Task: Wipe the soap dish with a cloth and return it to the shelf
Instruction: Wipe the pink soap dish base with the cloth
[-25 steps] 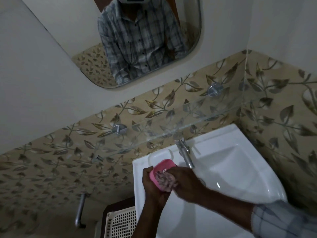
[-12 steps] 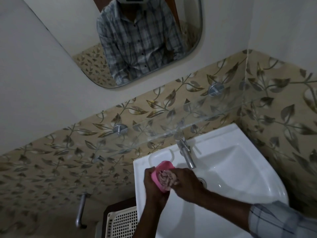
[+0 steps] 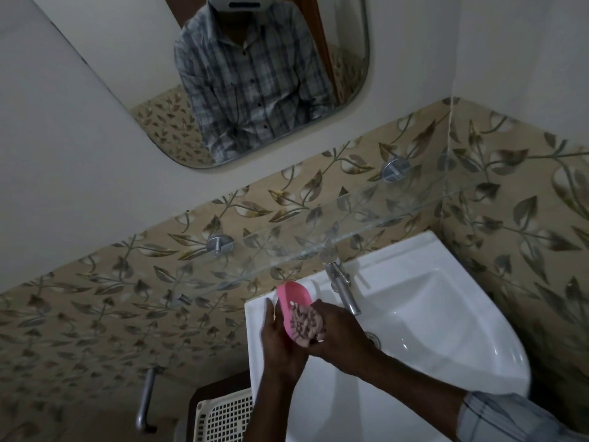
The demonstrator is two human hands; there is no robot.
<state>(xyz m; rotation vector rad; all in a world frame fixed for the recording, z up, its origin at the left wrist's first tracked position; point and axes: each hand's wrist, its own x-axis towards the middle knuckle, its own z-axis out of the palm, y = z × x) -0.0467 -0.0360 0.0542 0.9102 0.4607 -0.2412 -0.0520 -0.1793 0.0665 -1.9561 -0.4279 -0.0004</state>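
The pink oval plastic soap dish [image 3: 292,306] is in your left hand [image 3: 280,341], held above the back left corner of the white ceramic washbasin [image 3: 430,317]. Your left fingers are closed around its lower end and left rim, so the dish stands tilted, with its long axis running from your palm up and away toward the tiled wall. Your right hand [image 3: 338,336] is closed on a bunched patterned pinkish cloth [image 3: 305,325] and presses it into the hollow of the dish, at the lower half.

I judge the wiping is in progress and the upper end of the dish is not yet covered by the cloth. The clear glass shelf [image 3: 366,215] is fixed on the wall above the basin and beyond the chrome tap [image 3: 342,287]. It lies further along the same direction in which the dish points. So your left hand, which already carries the dish, is the nearer one for the return: you need only lift forward and level the dish.
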